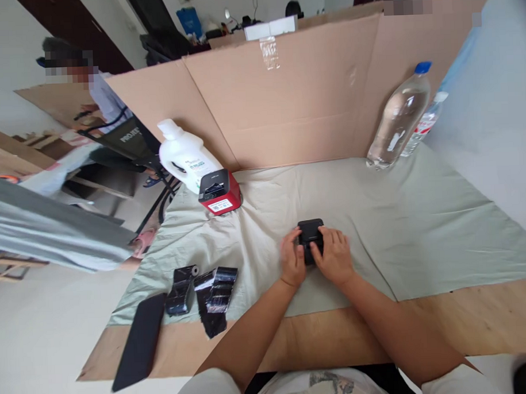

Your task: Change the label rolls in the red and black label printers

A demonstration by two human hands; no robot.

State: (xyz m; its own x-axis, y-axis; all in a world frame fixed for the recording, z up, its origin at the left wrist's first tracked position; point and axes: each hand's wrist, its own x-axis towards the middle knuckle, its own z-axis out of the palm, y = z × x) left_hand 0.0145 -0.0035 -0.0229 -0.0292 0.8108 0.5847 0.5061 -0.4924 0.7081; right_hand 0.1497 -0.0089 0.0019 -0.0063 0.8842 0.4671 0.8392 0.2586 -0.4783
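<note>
Readable writing was scarce: the black chair back (129, 138) behind the table's left end read "PROJE…", rest cut off. White detergent jug (184, 155) had a green-printed label, too small to read. Red-and-black box (219, 192) beside it showed a white sticker w/ barcode-like marks, illegible. Clear water bottle (399, 118), blue cap, no label text legible; smaller bottle (425, 122) just behind had a red-white label, unreadable.

Both forearms came in from the bottom edge, converging mid-table over the pale green cloth (419, 226). Left hand (292, 259) and right hand (333, 255) were curled around a small black device (310, 234), fingers closed on its sides, thumbs on top. Device sat at cloth centre, touching or just above it, couldn't tell which.

Near-left: black foil wrappers (202, 291) and a flat black strip (138, 342) on the cardboard (285, 98) base, well apart from the hands.
</note>
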